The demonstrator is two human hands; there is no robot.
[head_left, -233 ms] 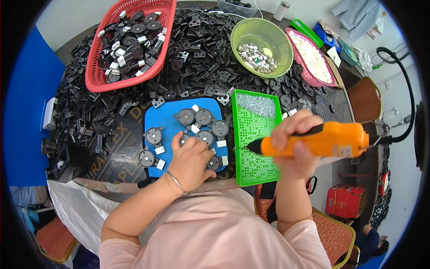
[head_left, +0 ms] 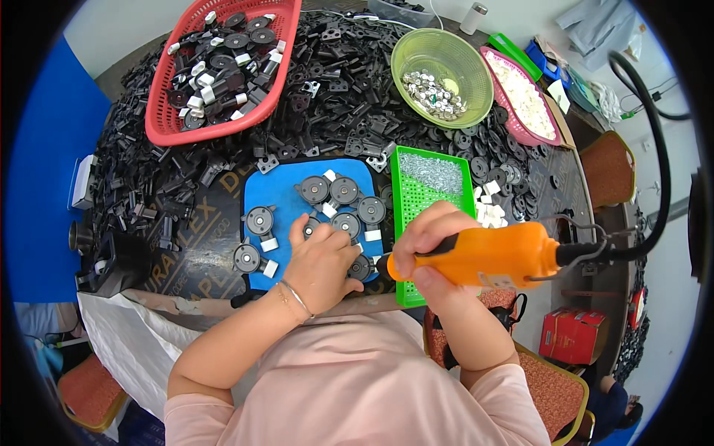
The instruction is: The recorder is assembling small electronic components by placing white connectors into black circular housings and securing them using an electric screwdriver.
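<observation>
My right hand [head_left: 431, 249] grips an orange electric screwdriver [head_left: 483, 256], its tip pointing left toward a round black part [head_left: 361, 267] at the blue mat's lower right. My left hand [head_left: 323, 260] rests on the blue mat [head_left: 286, 197], fingers pressed on round black parts [head_left: 346, 223] with grey centres. Several such parts with white clips lie across the mat. A green tray [head_left: 424, 201] holding small silver screws sits right of the mat, partly behind my right hand.
A red basket [head_left: 160, 130] of black and white parts stands at the back left. A green bowl [head_left: 476, 78] of silver pieces and a pink tray [head_left: 520, 97] of white pieces sit back right. Loose black parts [head_left: 335, 97] cover the table. The screwdriver's black cable [head_left: 654, 215] arcs right.
The screwdriver has swung left and down, its tip now at the mat's lower right corner near my left hand. My left hand stays on the mat.
</observation>
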